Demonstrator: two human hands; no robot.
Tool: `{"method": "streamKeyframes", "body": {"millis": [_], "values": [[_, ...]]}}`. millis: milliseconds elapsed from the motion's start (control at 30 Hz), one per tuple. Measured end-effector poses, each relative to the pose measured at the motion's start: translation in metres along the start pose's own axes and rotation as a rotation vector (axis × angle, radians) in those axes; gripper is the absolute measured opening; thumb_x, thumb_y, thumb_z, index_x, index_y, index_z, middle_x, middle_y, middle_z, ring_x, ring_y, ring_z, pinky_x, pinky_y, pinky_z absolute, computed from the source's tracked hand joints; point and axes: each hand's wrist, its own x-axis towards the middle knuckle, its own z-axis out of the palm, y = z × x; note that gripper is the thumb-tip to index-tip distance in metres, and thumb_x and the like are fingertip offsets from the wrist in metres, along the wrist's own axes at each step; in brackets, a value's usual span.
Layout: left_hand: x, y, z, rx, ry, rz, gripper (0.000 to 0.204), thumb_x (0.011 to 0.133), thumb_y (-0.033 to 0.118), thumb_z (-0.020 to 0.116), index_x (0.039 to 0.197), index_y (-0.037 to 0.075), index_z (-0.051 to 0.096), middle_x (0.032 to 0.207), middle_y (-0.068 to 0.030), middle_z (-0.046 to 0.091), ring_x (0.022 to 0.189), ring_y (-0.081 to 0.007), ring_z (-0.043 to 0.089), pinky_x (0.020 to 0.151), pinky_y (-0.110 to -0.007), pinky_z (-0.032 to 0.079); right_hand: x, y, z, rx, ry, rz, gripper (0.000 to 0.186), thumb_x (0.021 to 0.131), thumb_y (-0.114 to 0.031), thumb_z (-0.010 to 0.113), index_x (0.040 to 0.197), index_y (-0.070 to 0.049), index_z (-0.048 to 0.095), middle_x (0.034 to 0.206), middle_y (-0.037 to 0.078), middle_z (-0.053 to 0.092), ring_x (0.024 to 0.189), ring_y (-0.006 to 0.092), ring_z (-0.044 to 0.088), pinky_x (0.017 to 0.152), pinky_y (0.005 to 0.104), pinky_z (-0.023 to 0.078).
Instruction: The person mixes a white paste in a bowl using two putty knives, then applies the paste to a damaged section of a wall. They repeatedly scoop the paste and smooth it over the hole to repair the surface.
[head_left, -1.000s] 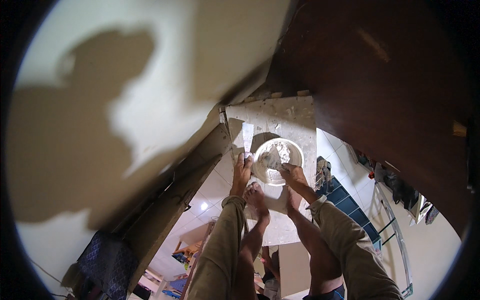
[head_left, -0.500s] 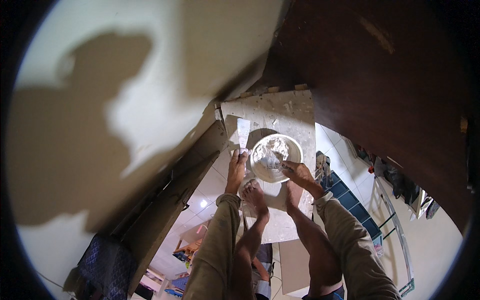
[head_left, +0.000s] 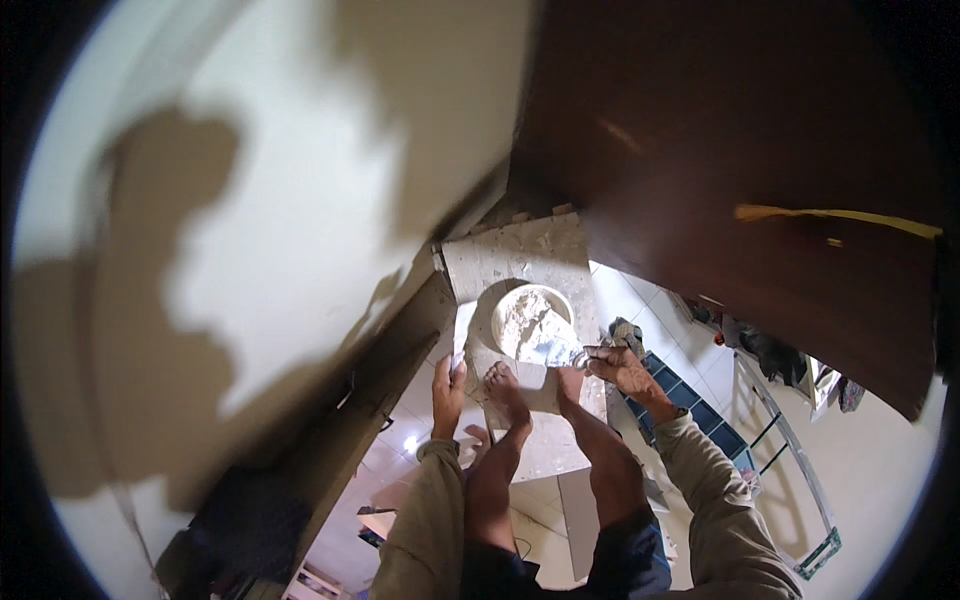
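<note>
My left hand [head_left: 448,395] is closed around the handle of a putty knife [head_left: 463,328], its pale flat blade pointing up and away from me. My right hand [head_left: 625,374] grips a trowel [head_left: 552,342] by its handle. White paste lies on the trowel's wide blade, which is raised over the near right side of a round pale bucket [head_left: 569,303]. More lumpy white paste [head_left: 522,308] shows inside the bucket. The bucket stands on a worn, spattered wooden platform [head_left: 545,245], just beyond my bare feet [head_left: 508,388].
A pale wall [head_left: 290,170] with my shadow rises at left, a dark brown panel [head_left: 720,130] at right. Below the platform are a tiled floor [head_left: 640,290], a teal compartmented rack [head_left: 690,400] and a metal ladder [head_left: 785,440]. A wooden door-like board [head_left: 350,450] leans at lower left.
My right hand has lifted the trowel out of the bucket and drawn it right, with white paste on the blade. My left hand has moved slightly left and nearer, still with the putty knife.
</note>
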Motion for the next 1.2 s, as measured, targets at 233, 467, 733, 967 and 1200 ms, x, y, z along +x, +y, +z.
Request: {"method": "streamKeyframes", "body": {"millis": [233, 467, 733, 967, 1200], "values": [[-0.102, 0.164, -0.074, -0.069, 0.069, 0.044, 0.026, 0.099, 0.013, 0.05, 0.12, -0.002, 0.054, 0.107, -0.0177, 0.058, 0.098, -0.0303, 0.056, 0.088, -0.037, 0.044, -0.154, -0.186, 0.051, -0.087, -0.009, -0.151, 0.033, 0.091, -0.011, 0.063, 0.121, 0.004, 0.064, 0.129, 0.013, 0.061, 0.115, 0.0161, 0.054, 0.1, 0.0314, 0.042], [-0.122, 0.389, -0.169, -0.043, 0.157, 0.422, 0.023, 0.098, 0.019, 0.051, 0.103, -0.003, 0.053, 0.09, -0.0213, 0.052, 0.083, -0.0346, 0.05, 0.078, -0.042, 0.042, -0.342, -0.418, 0.12, -0.21, 0.156, -0.532, 0.036, 0.089, -0.021, 0.069, 0.117, 0.002, 0.065, 0.109, 0.007, 0.067, 0.099, 0.0137, 0.057, 0.092, 0.0322, 0.046], [-0.177, 0.615, -0.313, -0.033, 0.584, 0.704, 0.019, 0.099, 0.024, 0.053, 0.098, 0.005, 0.051, 0.078, -0.0056, 0.043, 0.07, -0.017, 0.041, 0.062, -0.035, 0.039, -0.477, -0.64, 0.161, -0.732, 0.445, -1.243, 0.05, 0.073, -0.013, 0.085, 0.115, -0.002, 0.06, 0.097, 0.003, 0.064, 0.089, 0.0078, 0.058, 0.078, 0.0288, 0.05], [-0.182, 0.787, -0.417, 0.355, 0.871, 1.125, 0.043, 0.09, 0.015, 0.064, 0.127, -0.004, 0.052, 0.084, -0.0127, 0.054, 0.065, -0.0224, 0.051, 0.055, -0.035, 0.042, -0.61, -0.846, 0.176, -0.997, 0.73, -1.606, 0.026, 0.086, -0.015, 0.073, 0.104, -0.004, 0.059, 0.087, 0.007, 0.065, 0.079, 0.0166, 0.064, 0.07, 0.0312, 0.052], [-0.152, 0.864, -0.458, 0.643, 0.986, 1.353, 0.05, 0.088, 0.015, 0.064, 0.134, -0.001, 0.052, 0.076, -0.0042, 0.056, 0.07, -0.0212, 0.051, 0.071, -0.038, 0.042, -0.717, -0.999, 0.176, -1.499, 1.163, -1.637, 0.03, 0.088, -0.029, 0.067, 0.101, -0.002, 0.07, 0.089, 0.012, 0.071, 0.082, 0.0249, 0.067, 0.077, 0.0384, 0.051]]}}
